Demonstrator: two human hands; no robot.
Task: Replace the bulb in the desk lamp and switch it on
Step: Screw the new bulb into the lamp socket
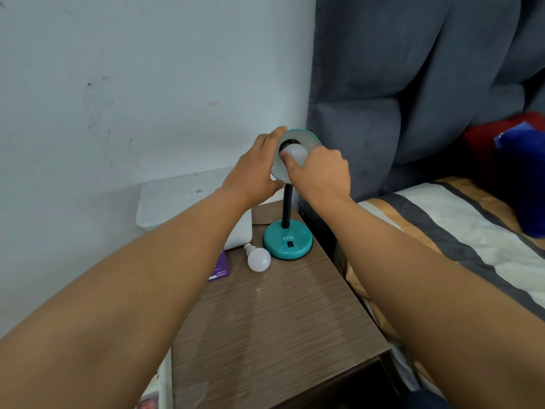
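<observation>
A teal desk lamp stands at the back of a wooden bedside table, its round base (287, 242) carrying a black switch (290, 244) and a black flexible neck (287, 206). The shade (306, 139) faces me. My left hand (253, 175) grips the shade's left rim. My right hand (320, 172) holds a white bulb (296, 153) at the socket inside the shade. A second white bulb (258, 258) lies on the table just left of the base.
A purple bulb box (219, 268) lies at the table's left edge beside a white box (177, 202) against the wall. A bed with a striped cover (460, 231) and grey padded headboard (413, 84) stands right of the table (274, 320).
</observation>
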